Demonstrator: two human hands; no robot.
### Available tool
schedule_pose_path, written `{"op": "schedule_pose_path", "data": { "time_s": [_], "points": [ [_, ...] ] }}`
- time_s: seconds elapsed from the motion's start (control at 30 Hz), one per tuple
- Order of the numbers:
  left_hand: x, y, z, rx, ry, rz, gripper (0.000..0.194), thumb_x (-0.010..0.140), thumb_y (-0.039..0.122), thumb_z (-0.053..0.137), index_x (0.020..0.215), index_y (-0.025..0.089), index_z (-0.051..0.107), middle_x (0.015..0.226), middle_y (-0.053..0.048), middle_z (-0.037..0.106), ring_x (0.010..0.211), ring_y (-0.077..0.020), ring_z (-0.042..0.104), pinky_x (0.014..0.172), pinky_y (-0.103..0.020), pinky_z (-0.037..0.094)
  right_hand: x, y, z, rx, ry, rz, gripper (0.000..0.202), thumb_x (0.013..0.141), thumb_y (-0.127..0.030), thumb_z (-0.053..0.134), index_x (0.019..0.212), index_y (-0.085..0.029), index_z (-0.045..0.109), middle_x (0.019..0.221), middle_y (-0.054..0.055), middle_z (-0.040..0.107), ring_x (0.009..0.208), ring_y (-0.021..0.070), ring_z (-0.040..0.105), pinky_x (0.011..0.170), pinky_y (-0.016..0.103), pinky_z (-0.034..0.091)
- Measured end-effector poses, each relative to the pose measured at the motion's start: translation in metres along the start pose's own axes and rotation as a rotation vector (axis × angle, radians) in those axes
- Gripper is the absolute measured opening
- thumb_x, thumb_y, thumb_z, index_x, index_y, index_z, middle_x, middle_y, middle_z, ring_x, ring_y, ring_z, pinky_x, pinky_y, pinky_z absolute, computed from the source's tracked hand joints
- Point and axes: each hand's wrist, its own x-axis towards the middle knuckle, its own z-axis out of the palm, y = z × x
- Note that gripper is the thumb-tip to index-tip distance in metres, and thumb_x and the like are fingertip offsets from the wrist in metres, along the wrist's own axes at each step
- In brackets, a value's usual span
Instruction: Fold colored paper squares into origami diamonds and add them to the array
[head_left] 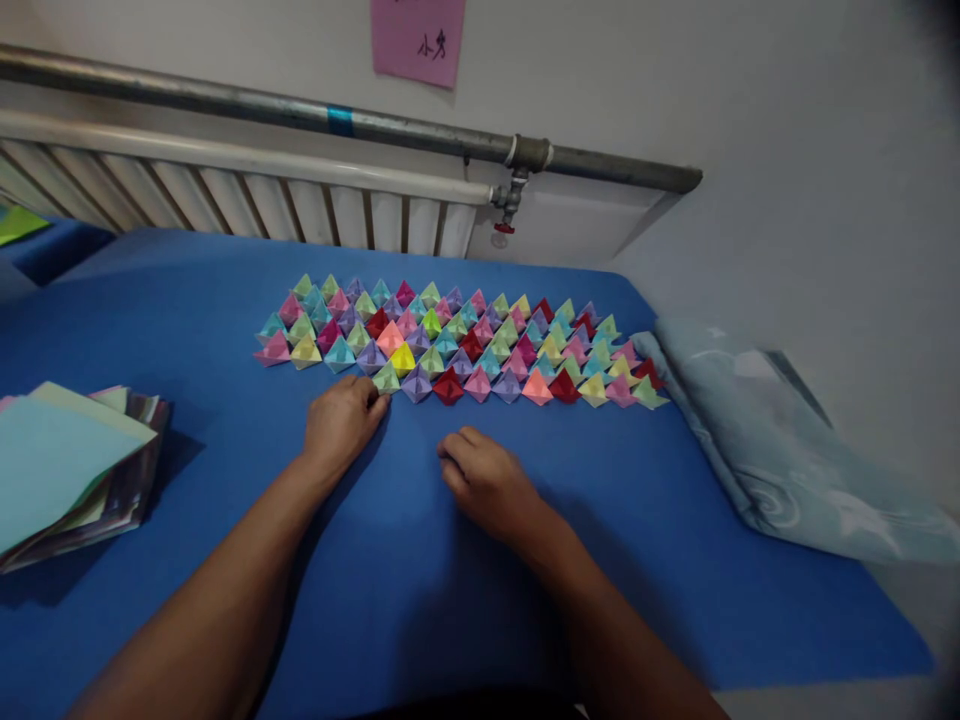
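Note:
Rows of small folded paper boats (470,345) in many colours stand close together on a blue table (420,560). At the left end of the front row is a pale green paper boat (387,379). My left hand (341,420) is closed at its lower left corner, with the fingertips pinching or pressing its edge; the thumb is partly hidden. Just in front of the front row, my right hand (491,480) rests with curled fingers, apart from the boats. Nothing shows in it.
On the left lies a stack of coloured paper sheets (67,450), light blue on top. A folded grey-blue cloth (757,440) covers the right edge of the table. Behind are a white radiator (285,205), a metal pipe (247,105) with a red-handled valve (504,229), and a pink note (416,40).

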Motion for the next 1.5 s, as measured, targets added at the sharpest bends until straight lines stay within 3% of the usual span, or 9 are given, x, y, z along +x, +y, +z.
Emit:
{"op": "schedule_pose_path", "data": {
  "time_s": [0.27, 0.5, 0.73, 1.0, 1.37, 1.5],
  "points": [
    [0.000, -0.012, 0.003, -0.104, 0.022, 0.046, 0.012, 0.082, 0.025, 0.056, 0.081, 0.020, 0.067, 0.085, -0.006, 0.069, 0.074, -0.0216, 0.063, 0.065, -0.031, 0.043, -0.001, 0.003, 0.000, -0.005, 0.000, 0.005, 0.017, 0.091, -0.009, 0.049, 0.091, -0.017, 0.064, 0.088, 0.005, 0.063, 0.078, 0.0154, 0.055, 0.070, 0.027, 0.038],
    [0.000, -0.024, 0.000, -0.096, 0.000, -0.015, 0.010, 0.078, 0.021, 0.055, 0.079, 0.021, 0.065, 0.086, -0.006, 0.070, 0.074, -0.0221, 0.063, 0.064, -0.032, 0.042, -0.002, 0.003, 0.001, -0.068, -0.039, 0.002, 0.016, 0.090, -0.009, 0.050, 0.090, -0.017, 0.065, 0.087, 0.005, 0.064, 0.076, 0.0154, 0.055, 0.067, 0.027, 0.035],
    [-0.003, -0.022, 0.002, -0.082, 0.045, -0.012, 0.013, 0.080, 0.019, 0.053, 0.082, 0.021, 0.066, 0.088, -0.006, 0.070, 0.076, -0.0222, 0.064, 0.065, -0.031, 0.045, -0.002, 0.003, 0.004, -0.141, -0.043, -0.017, 0.016, 0.089, -0.009, 0.051, 0.089, -0.017, 0.065, 0.086, 0.005, 0.064, 0.072, 0.0153, 0.053, 0.063, 0.029, 0.031],
    [-0.002, -0.018, 0.000, -0.238, 0.200, -0.002, 0.018, 0.083, 0.021, 0.049, 0.087, 0.018, 0.066, 0.091, -0.009, 0.069, 0.082, -0.0237, 0.065, 0.075, -0.035, 0.050, -0.001, 0.001, 0.005, -0.177, -0.052, -0.029, 0.016, 0.088, -0.009, 0.052, 0.088, -0.017, 0.065, 0.085, 0.005, 0.063, 0.071, 0.0151, 0.052, 0.062, 0.029, 0.030],
    [-0.004, -0.016, -0.004, -0.306, 0.179, -0.056, 0.008, 0.076, 0.019, 0.052, 0.077, 0.022, 0.060, 0.081, -0.004, 0.067, 0.073, -0.0209, 0.062, 0.069, -0.033, 0.047, -0.003, 0.004, 0.006, -0.121, -0.014, -0.030, 0.016, 0.088, -0.009, 0.051, 0.085, -0.020, 0.063, 0.084, 0.005, 0.063, 0.071, 0.0162, 0.053, 0.062, 0.030, 0.033],
    [-0.002, -0.017, -0.004, -0.326, 0.169, -0.063, 0.006, 0.075, 0.019, 0.054, 0.075, 0.022, 0.059, 0.080, -0.004, 0.067, 0.073, -0.0214, 0.062, 0.068, -0.033, 0.045, 0.001, -0.001, -0.001, -0.113, -0.102, 0.038, 0.017, 0.090, -0.010, 0.051, 0.088, -0.020, 0.064, 0.090, 0.006, 0.065, 0.076, 0.0181, 0.056, 0.065, 0.031, 0.037]
  ]
}}
